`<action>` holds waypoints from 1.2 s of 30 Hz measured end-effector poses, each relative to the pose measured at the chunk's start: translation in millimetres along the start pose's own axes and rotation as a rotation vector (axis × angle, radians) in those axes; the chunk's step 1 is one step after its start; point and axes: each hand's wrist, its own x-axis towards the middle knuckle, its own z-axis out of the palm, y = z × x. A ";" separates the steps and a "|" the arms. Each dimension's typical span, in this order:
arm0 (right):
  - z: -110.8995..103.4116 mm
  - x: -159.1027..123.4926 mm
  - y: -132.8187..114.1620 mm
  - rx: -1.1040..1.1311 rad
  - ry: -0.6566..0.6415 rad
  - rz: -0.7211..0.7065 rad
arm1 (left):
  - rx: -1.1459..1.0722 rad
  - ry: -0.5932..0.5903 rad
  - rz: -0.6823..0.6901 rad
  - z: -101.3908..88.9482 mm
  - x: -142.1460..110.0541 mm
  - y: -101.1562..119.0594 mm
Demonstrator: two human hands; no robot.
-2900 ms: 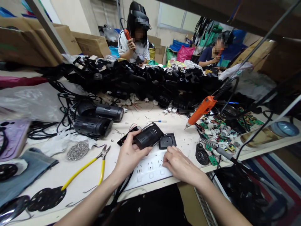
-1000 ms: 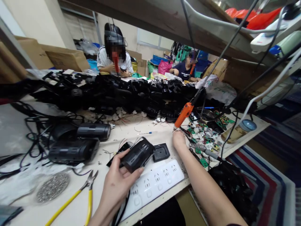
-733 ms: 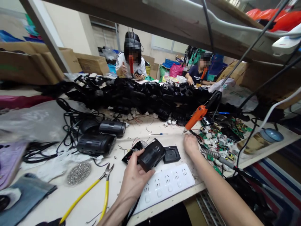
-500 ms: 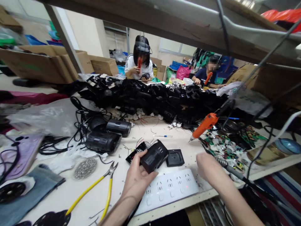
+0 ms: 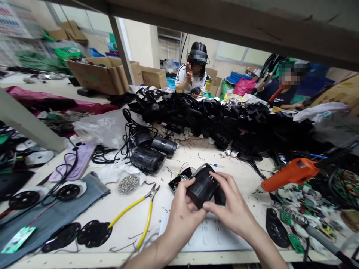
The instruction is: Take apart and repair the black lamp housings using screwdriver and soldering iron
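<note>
A black curved plastic housing [image 5: 202, 186] with slots is held tilted above the white power strip [image 5: 206, 239]. My left hand [image 5: 183, 209] grips its left side and lower edge, thumb along the side. My right hand [image 5: 232, 205] is closed on its right side, fingers over the top edge and thumb at the lower corner. Behind my left hand lies an opened black case [image 5: 179, 179] with wires showing. A black square part [image 5: 220, 197] is partly hidden by my right hand. The orange electric screwdriver [image 5: 291, 173] hangs to the right, apart from both hands.
Yellow-handled cutters [image 5: 148, 209] and a dish of screws [image 5: 128, 184] lie at left. Beyond are assembled black cylindrical housings [image 5: 147, 160] and a heap of black parts [image 5: 202, 112]. Circuit boards [image 5: 297, 209] and a soldering iron [image 5: 322, 235] are at right. Two people work opposite.
My right hand has moved left from the bench and taken hold of the black housing beside my left hand. The camera view has turned, shifting most things; the screwdriver appears farther right.
</note>
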 end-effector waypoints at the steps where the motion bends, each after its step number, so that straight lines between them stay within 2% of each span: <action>1: 1.6 4.8 -3.4 0.010 -0.018 -0.010 | -0.024 0.025 -0.002 0.2 1.0 0.2; 3: 4.2 14.4 -11.3 0.021 -0.019 -0.034 | -0.026 0.091 0.021 3.4 4.1 1.2; 5: 5.4 25.2 -18.2 0.013 0.053 -0.075 | 0.000 0.146 0.071 6.9 9.8 5.1; 7: 3.6 37.3 -20.0 -0.018 0.132 -0.125 | 0.032 0.099 0.103 4.9 18.4 13.7; 9: -2.1 50.4 -12.7 -0.086 0.190 -0.152 | 0.109 -0.007 0.105 -7.3 29.5 25.5; 11: -10.6 62.8 5.5 -0.203 0.249 -0.106 | 0.285 0.009 0.118 -29.5 41.7 35.8; 13: -18.6 72.1 32.1 -0.348 0.312 0.027 | 0.461 0.117 0.152 -56.2 52.7 40.5; 14: -21.4 75.1 47.0 -0.403 0.311 0.104 | 0.528 0.165 0.161 -68.8 56.9 40.2; 16: -23.3 77.8 75.7 -0.478 0.295 0.203 | 0.619 0.185 0.156 -88.3 61.6 35.5; 18: -21.4 77.4 98.5 -0.492 0.272 0.227 | 0.671 0.155 0.131 -97.7 62.2 28.6; 20: -18.8 75.5 111.7 -0.480 0.235 0.213 | 0.711 0.108 0.099 -98.6 61.2 22.8; 23: -19.4 67.7 109.7 -0.471 0.205 0.162 | 0.728 0.040 0.026 -93.8 61.9 18.4; 25: -21.6 53.3 93.2 -0.442 0.250 0.080 | 0.689 -0.005 -0.057 -91.7 64.7 17.3; 27: -21.6 27.6 67.3 -0.337 0.290 -0.017 | 0.641 -0.044 -0.135 -91.3 68.4 16.7; 28: -20.0 10.7 52.5 -0.244 0.260 -0.049 | 0.627 -0.062 -0.163 -91.5 70.3 16.5; 29: -17.4 -7.9 38.0 -0.150 0.155 -0.065 | 0.620 -0.080 -0.181 -91.7 71.9 16.4; 32: -5.6 -64.1 5.0 0.074 -0.420 -0.066 | 0.605 -0.134 -0.209 -91.3 75.9 16.1; 33: -1.0 -79.6 -0.3 0.101 -0.567 -0.049 | 0.606 -0.146 -0.212 -90.7 76.7 15.8; 34: 3.6 -92.3 -2.5 0.094 -0.664 -0.026 | 0.609 -0.154 -0.211 -89.9 77.3 15.4; 36: 13.1 -108.2 0.1 0.041 -0.698 0.026 | 0.624 -0.146 -0.192 -87.7 77.3 14.6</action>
